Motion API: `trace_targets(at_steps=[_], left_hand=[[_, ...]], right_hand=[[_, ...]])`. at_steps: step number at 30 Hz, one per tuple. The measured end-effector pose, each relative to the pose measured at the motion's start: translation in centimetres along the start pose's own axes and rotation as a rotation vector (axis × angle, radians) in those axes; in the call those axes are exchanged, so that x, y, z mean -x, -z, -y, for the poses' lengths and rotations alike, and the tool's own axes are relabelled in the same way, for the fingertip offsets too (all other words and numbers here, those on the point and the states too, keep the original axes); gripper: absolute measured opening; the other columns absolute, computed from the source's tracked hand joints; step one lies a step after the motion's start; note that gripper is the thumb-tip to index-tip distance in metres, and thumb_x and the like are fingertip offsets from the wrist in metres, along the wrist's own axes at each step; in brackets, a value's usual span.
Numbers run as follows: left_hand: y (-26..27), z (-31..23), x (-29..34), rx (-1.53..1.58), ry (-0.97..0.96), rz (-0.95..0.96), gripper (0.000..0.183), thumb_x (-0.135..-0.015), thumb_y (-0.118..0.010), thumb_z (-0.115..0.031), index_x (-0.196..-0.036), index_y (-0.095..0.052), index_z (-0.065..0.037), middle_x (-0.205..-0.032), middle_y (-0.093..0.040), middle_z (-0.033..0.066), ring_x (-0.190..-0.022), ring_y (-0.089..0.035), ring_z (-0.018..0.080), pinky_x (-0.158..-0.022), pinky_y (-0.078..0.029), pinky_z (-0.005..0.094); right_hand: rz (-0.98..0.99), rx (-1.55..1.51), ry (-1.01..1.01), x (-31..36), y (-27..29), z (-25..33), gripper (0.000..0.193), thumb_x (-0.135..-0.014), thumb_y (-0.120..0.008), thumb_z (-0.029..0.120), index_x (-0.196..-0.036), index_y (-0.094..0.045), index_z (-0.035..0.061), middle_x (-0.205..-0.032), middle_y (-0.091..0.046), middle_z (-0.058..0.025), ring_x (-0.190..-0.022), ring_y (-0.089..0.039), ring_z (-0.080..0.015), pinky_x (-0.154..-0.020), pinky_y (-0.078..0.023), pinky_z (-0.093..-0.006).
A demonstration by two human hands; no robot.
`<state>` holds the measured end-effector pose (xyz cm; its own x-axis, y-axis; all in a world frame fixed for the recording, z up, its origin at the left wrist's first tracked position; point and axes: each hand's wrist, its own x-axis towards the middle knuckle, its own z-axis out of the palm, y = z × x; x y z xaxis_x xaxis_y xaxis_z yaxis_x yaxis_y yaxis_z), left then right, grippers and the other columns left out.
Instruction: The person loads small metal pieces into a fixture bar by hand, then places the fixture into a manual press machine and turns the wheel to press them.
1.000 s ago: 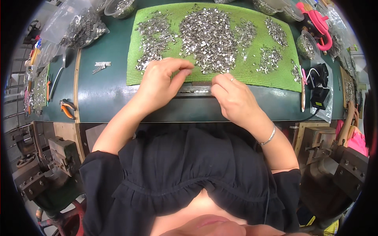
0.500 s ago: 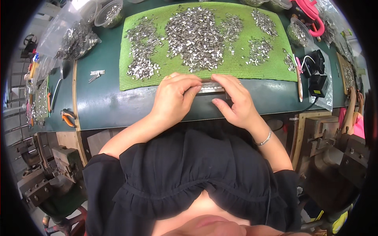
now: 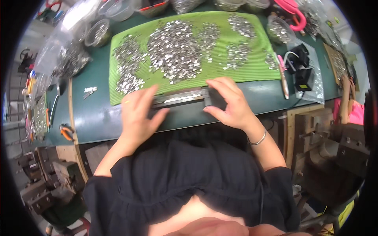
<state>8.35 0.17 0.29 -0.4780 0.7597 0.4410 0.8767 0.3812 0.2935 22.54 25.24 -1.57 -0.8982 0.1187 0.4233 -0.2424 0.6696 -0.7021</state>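
Observation:
A long dark metal holder (image 3: 179, 98) lies crosswise on the table by the near edge of the green mat (image 3: 252, 77). A strip of shiny metal runs along its top. My right hand (image 3: 232, 104) has the holder's right end between thumb and fingertips. At the holder's left end is my left hand (image 3: 138, 112), its thumb and fingers spread apart and slightly blurred. Whether it touches the holder I cannot make out. Small silvery metal pieces (image 3: 175, 51) lie in several heaps on the mat, the largest in the middle.
Clear tubs (image 3: 98, 33) and bags of metal parts (image 3: 71, 63) line the back and left. Orange-handled pliers (image 3: 66, 132) lie front left. A black adapter (image 3: 304, 80) and a pink-and-white tool (image 3: 283, 78) are at right. Another person's hands (image 3: 346, 90) work far right.
My left hand has moved left and spread its fingers, uncovering more of the holder. My right hand stays at the holder's right end. The whole view has shifted slightly.

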Motion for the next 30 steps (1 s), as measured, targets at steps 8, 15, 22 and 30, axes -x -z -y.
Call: trace_targets(at_steps=[8,15,22,30], left_hand=[[-1.6,2.3,2.0,0.019,0.149,0.207,0.031,-0.081,-0.078,-0.022,-0.101,-0.064,-0.003,-0.080,-0.063,0.0158,-0.072,-0.060,0.0347,-0.066,-0.046,0.0429],[-2.9,-4.7,-8.6,0.344,-0.217,0.354,0.029,-0.078,-0.080,-0.015,-0.096,-0.061,-0.002,-0.076,-0.061,0.0160,-0.068,-0.061,0.0360,-0.063,-0.047,0.0428],[-13.7,-26.1,-23.3,0.619,-1.009,0.433,0.033,-0.081,-0.076,-0.025,-0.098,-0.058,-0.003,-0.083,-0.063,0.0174,-0.084,-0.059,0.0381,-0.076,-0.047,0.0476],[-19.8,-34.9,-22.5,0.702,-0.876,0.421,0.039,-0.080,-0.077,-0.024,-0.110,-0.063,-0.003,-0.092,-0.070,0.0177,-0.091,-0.065,0.0392,-0.080,-0.051,0.0472]], right_hand=[[0.208,-0.108,-0.012,0.1,-0.2,-3.7,0.054,-0.071,-0.082,0.011,-0.119,-0.061,-0.0024,-0.106,-0.063,-0.0173,-0.098,-0.063,-0.0351,-0.084,-0.051,-0.0407],[-0.108,-0.438,-0.354,8.9,9.0,1.6,0.049,-0.076,-0.078,-0.005,-0.121,-0.060,-0.0049,-0.113,-0.065,-0.0146,-0.087,-0.070,-0.0187,-0.074,-0.059,-0.0310],[-0.963,-0.006,-0.643,22.2,14.7,9.2,0.043,-0.075,-0.073,-0.015,-0.114,-0.058,-0.0060,-0.104,-0.066,-0.0105,-0.088,-0.069,-0.0145,-0.074,-0.059,-0.0272],[-1.231,0.125,-0.857,24.5,13.3,7.2,0.031,-0.078,-0.079,-0.005,-0.100,-0.057,-0.0038,-0.079,-0.071,-0.0098,-0.075,-0.069,-0.0115,-0.068,-0.057,-0.0247]])
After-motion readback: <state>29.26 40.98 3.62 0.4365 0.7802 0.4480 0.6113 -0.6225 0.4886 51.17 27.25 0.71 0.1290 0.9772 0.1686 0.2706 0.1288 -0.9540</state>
